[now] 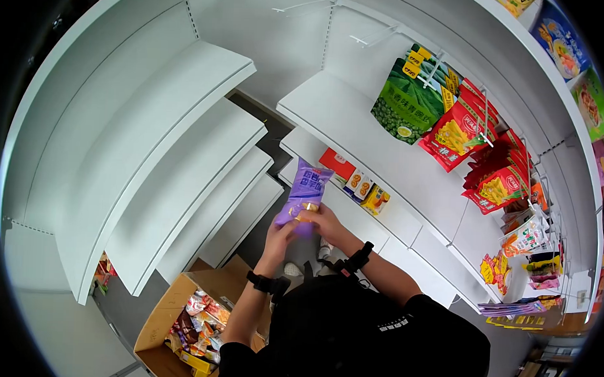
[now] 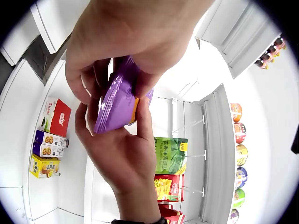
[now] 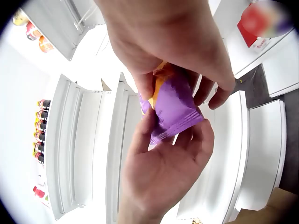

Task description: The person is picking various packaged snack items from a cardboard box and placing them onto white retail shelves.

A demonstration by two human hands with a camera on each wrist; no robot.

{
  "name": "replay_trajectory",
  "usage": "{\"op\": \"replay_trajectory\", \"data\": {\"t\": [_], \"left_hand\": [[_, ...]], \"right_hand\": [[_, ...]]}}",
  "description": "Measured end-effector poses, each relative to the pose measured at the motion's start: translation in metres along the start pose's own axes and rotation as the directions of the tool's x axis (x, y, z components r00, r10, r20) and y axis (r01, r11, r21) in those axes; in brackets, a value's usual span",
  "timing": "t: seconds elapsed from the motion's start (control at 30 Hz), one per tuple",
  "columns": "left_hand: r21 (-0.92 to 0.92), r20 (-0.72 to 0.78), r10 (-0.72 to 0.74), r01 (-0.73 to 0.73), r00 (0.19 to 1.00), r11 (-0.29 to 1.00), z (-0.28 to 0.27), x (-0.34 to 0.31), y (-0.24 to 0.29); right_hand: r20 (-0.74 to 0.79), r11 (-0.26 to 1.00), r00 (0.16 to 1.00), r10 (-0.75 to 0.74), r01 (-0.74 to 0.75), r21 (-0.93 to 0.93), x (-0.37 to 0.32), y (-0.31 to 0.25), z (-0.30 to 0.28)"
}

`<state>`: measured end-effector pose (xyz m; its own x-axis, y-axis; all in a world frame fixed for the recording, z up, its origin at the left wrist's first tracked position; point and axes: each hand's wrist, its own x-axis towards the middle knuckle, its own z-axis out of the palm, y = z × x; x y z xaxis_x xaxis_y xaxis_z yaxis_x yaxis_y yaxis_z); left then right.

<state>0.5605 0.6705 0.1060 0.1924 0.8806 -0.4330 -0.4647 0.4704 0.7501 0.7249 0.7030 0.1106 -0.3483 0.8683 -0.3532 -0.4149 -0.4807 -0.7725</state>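
Two hands were together on one purple snack bag [image 1: 306,188], held in front of the person between the left and right shelving; the left hand [image 1: 280,241] gripped its near end with thumb and curled fingers, and the right hand [image 1: 327,227] pinched the same end from the right, by an orange patch; each wrist wore one black band [image 1: 358,257].

Near and to the left stood one cardboard box [image 1: 159,316], its flaps up, with many packets [image 1: 201,321] heaped inside, too jumbled to count; beyond it on the left rose four tiers of white shelves [image 1: 168,104].

On a lower shelf at the right lay one red box [image 1: 337,164], two blue-and-white cookie boxes [image 2: 49,143] and one yellow box [image 1: 376,200], side by side; above them, farther right, green bags [image 1: 405,102] hung on one hook, at least two deep, and next to these came two clusters of red bags [image 1: 452,132], their exact number hidden by overlap.

The left wrist view showed six round tubs [image 2: 241,155] in a row; the right wrist view showed six dark bottles [image 3: 40,136] in a line at its left.
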Motion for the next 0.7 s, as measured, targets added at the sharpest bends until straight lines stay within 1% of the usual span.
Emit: {"op": "replay_trajectory", "data": {"t": [0.03,0.13,0.23,0.33,0.37,0.43,0.53,0.63,0.7], "left_hand": [[0.034,0.010,-0.018,0.018,1.000,0.999,0.000,0.002,-0.001],[0.061,0.029,-0.012,0.011,1.000,0.998,0.001,-0.001,0.001],[0.085,0.036,0.011,-0.014,0.999,0.996,-0.005,-0.010,0.005],[0.125,-0.015,0.023,-0.021,1.000,0.992,-0.012,-0.022,0.012],[0.117,-0.027,0.014,-0.011,1.000,0.993,-0.016,-0.025,0.012],[0.101,-0.052,-0.002,0.007,0.999,0.995,-0.027,-0.029,0.011],[0.085,-0.080,-0.046,0.053,0.996,0.995,-0.038,-0.033,0.011],[0.083,-0.103,-0.064,0.073,0.993,0.994,-0.041,-0.040,0.012],[0.075,-0.123,-0.067,0.077,0.990,0.994,-0.039,-0.046,0.013]], "right_hand": [[-0.020,1.000,1.000,-0.007,0.007,-0.001,-0.001,-0.004,-0.004],[-0.056,0.995,0.998,0.022,-0.016,0.102,0.014,-0.011,-0.030],[-0.120,0.992,0.992,-0.026,0.040,0.116,0.024,-0.041,-0.048],[-0.233,0.998,0.972,-0.014,0.029,0.060,0.054,-0.053,-0.100],[-0.259,0.996,0.966,-0.018,0.040,0.080,0.062,-0.060,-0.112],[-0.309,0.991,0.951,-0.024,0.064,0.119,0.077,-0.074,-0.132],[-0.380,0.990,0.923,-0.058,0.102,0.097,0.097,-0.089,-0.152],[-0.434,0.994,0.900,-0.034,0.074,0.076,0.116,-0.098,-0.174],[-0.451,0.993,0.892,-0.020,0.071,0.097,0.130,-0.097,-0.193]]}}
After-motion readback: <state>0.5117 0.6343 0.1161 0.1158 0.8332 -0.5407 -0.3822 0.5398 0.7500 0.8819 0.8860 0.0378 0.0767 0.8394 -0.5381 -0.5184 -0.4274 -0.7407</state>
